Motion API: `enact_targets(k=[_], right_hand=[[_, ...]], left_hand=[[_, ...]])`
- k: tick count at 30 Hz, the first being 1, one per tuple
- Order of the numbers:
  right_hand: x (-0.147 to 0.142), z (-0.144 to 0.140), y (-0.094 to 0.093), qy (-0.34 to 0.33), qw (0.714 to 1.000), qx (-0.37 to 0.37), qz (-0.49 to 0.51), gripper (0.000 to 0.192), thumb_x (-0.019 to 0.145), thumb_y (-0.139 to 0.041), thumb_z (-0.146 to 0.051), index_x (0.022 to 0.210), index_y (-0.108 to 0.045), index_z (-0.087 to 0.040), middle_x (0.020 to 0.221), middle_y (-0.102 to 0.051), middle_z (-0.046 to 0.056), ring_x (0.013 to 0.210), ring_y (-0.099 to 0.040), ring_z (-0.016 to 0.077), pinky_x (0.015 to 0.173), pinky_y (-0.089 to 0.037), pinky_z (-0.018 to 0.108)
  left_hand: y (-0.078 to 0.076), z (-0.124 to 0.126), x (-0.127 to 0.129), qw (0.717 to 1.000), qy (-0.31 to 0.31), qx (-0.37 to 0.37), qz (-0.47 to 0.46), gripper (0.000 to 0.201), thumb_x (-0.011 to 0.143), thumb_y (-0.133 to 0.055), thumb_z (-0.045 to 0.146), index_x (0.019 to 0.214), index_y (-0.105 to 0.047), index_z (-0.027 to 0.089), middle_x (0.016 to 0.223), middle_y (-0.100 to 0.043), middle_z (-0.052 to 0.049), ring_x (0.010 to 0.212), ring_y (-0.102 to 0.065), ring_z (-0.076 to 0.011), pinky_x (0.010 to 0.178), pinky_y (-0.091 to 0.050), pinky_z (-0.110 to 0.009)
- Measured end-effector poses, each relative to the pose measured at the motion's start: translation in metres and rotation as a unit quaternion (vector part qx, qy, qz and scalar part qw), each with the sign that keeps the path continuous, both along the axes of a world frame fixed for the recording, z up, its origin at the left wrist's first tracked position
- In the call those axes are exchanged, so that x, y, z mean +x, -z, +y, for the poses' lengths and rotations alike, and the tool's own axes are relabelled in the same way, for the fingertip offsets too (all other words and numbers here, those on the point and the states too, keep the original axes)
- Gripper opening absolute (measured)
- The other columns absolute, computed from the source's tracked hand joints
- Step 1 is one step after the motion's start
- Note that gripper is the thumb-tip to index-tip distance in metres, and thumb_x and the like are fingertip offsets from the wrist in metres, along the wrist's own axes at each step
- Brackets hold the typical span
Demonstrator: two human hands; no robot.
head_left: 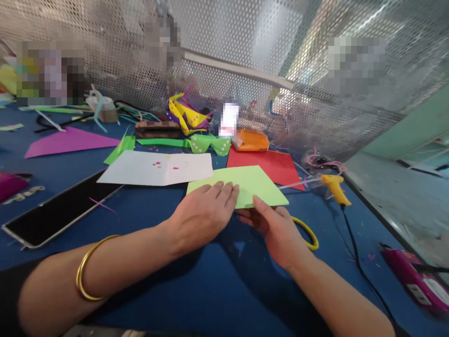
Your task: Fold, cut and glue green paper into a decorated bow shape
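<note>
Light green paper sheet (245, 185) lies ahead, long axis left-right; left hand (201, 213) flat on near edge, right hand (277, 229) pinching near edge, equally close

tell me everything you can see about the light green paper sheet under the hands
The light green paper sheet is a plain, thin rectangle, matte and unmarked, lying flat on the blue table. Its far right corner overlaps the red paper sheet. The left hand presses flat on its near edge, and the right hand pinches that edge, thumb on top. Whether it is folded double cannot be told.
</note>
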State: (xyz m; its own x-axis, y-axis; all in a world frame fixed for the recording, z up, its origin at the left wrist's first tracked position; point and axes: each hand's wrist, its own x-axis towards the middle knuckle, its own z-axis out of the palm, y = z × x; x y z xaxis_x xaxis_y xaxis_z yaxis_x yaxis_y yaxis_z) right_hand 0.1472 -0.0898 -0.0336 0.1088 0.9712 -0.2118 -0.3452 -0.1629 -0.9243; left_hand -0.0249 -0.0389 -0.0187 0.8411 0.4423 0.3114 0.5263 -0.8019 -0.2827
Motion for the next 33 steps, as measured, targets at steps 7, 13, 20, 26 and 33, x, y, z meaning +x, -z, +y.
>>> enact_targets(k=[7,13,20,26,33], right_hand=[[0.006,-0.005,-0.001,0.060,0.996,-0.060,0.031,0.032,0.072,-0.077,-0.030,0.099,-0.072,-0.014,0.086,-0.077,0.008,0.072,-0.073,0.0207,0.067,-0.058,0.031],[0.020,-0.003,-0.011,0.125,0.991,-0.046,0.018,0.024,0.071,-0.071,-0.026,0.089,-0.070,-0.011,0.080,-0.077,0.010,0.066,-0.073,0.0222,0.057,-0.056,0.028],[0.018,0.004,-0.006,0.192,0.978,0.074,0.029,0.021,0.073,-0.071,-0.028,0.090,-0.067,-0.016,0.077,-0.076,0.005,0.070,-0.074,0.0220,0.064,-0.059,0.031],[0.015,0.007,-0.001,0.162,0.984,0.075,0.023,0.030,0.070,-0.079,-0.036,0.090,-0.067,-0.017,0.083,-0.076,0.003,0.069,-0.073,0.0189,0.061,-0.056,0.028],[0.010,0.007,-0.001,0.139,0.986,0.089,0.032,0.036,0.064,-0.084,-0.044,0.081,-0.070,-0.015,0.073,-0.075,0.003,0.065,-0.072,0.0174,0.059,-0.054,0.025]], left_hand=[[0.005,0.001,0.004,0.995,0.033,-0.075,-0.053,0.052,0.099,-0.040,0.041,0.135,-0.051,0.006,0.137,-0.058,-0.019,0.122,-0.057,-0.0309,0.104,-0.043,-0.047],[0.003,0.010,0.001,0.932,-0.024,-0.199,-0.302,0.077,0.087,-0.049,0.066,0.137,-0.048,0.007,0.139,-0.055,-0.019,0.131,-0.048,-0.0300,0.113,-0.034,-0.047],[0.002,0.024,0.006,0.585,-0.156,-0.542,-0.583,0.064,0.075,-0.071,0.054,0.124,-0.060,0.014,0.130,-0.062,-0.017,0.110,-0.063,-0.0277,0.083,-0.051,-0.036],[0.003,0.013,0.012,0.457,-0.155,-0.698,-0.528,0.032,0.065,-0.082,0.043,0.073,-0.072,0.013,0.072,-0.073,-0.007,0.062,-0.062,-0.0136,0.054,-0.040,-0.023],[0.008,0.011,0.014,0.425,-0.130,-0.690,-0.571,0.028,0.065,-0.084,0.039,0.071,-0.073,0.014,0.068,-0.073,-0.005,0.062,-0.061,-0.0116,0.057,-0.040,-0.022]])
